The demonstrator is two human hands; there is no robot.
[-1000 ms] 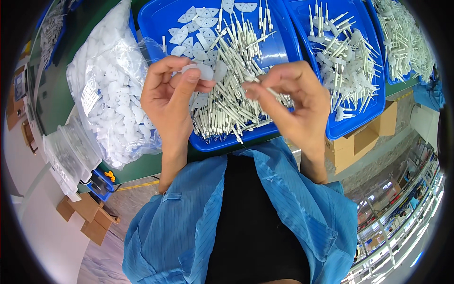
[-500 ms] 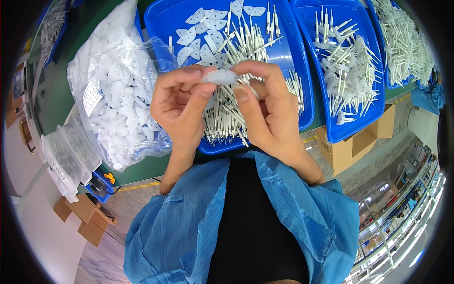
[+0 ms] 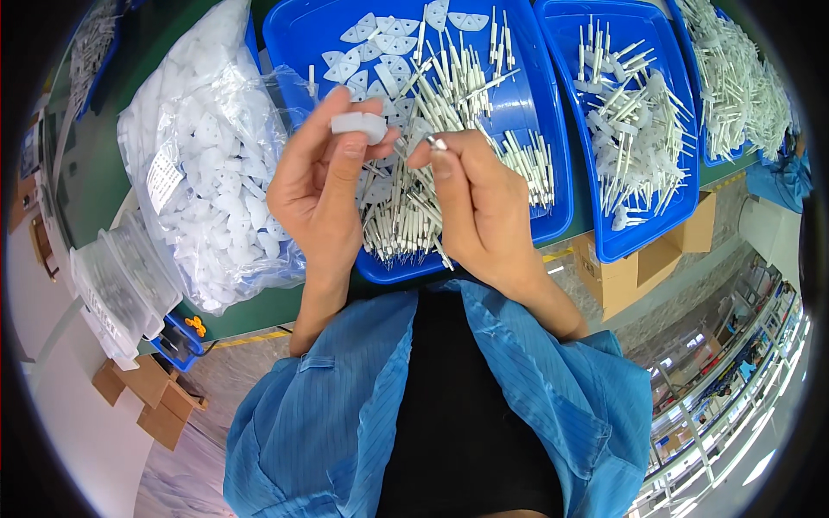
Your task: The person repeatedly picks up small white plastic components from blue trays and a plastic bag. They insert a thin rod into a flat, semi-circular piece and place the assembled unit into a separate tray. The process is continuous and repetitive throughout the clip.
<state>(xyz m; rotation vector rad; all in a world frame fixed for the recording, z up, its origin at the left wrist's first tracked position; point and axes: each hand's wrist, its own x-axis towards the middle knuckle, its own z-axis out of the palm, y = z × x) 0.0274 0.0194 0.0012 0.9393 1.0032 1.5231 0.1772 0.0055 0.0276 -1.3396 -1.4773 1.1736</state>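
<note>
My left hand pinches a white plastic block between thumb and fingers, raised over the middle blue tray. A short gap to the right, my right hand is closed on a small pin with a shiny metal end; the rest of it is hidden in the fingers. Below both hands, the tray holds a heap of slim white pins with metal tips. Flat white wedge-shaped pieces with holes lie in its far left part.
A clear plastic bag full of white wedge pieces stands left of the tray. To the right, another blue tray holds white pieces with pins. Cardboard boxes sit below the table edge. Clear plastic containers stand at the near left.
My hands have moved apart. The left has turned with the white block, and the right has drawn away with the pin's metal end showing at its fingertips.
</note>
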